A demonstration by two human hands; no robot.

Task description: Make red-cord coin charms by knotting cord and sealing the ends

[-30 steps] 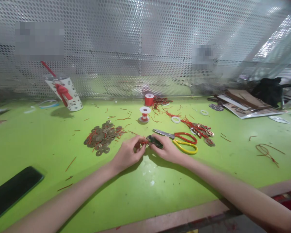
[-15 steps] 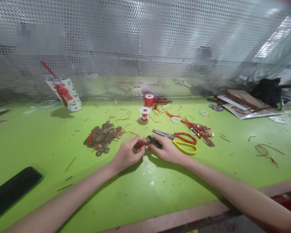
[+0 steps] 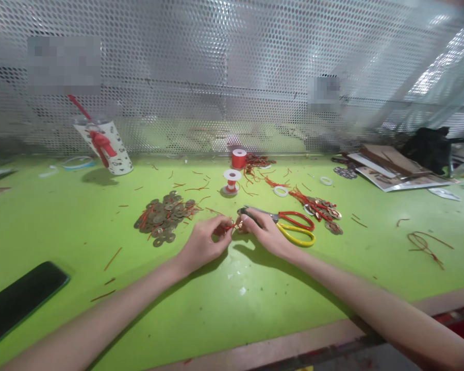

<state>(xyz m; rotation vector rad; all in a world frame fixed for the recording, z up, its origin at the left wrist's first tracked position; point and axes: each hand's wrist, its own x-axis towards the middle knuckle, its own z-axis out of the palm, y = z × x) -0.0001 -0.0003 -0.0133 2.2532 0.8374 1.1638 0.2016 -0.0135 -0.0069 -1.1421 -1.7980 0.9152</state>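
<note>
My left hand (image 3: 209,237) is closed in a pinch on a short red cord (image 3: 229,226), left of the table's middle. Facing it, my right hand (image 3: 265,233) is closed around a small dark lighter (image 3: 243,211), mostly covered by the fingers. A small orange-gold glint shows between the fingertips; whether it is flame or metal I cannot make out. Behind my right hand lie scissors (image 3: 296,234) with one red and one yellow handle. Left of my left hand is a heap of brass coins (image 3: 164,216) with red cords; another bunch of corded coins (image 3: 325,210) lies to the right.
Two spools of red cord, one white-flanged (image 3: 231,188) and one fuller (image 3: 238,158), stand behind my hands. A patterned cup (image 3: 118,154) with a straw stands back left, a dark phone-like slab (image 3: 27,299) front left. Cardboard pieces (image 3: 390,159) lie back right before the perforated metal screen (image 3: 216,103).
My right hand has shifted its grip on the lighter, which is now tilted and raised slightly beside the cord. The orange-gold glint has appeared. My left hand stays in place.
</note>
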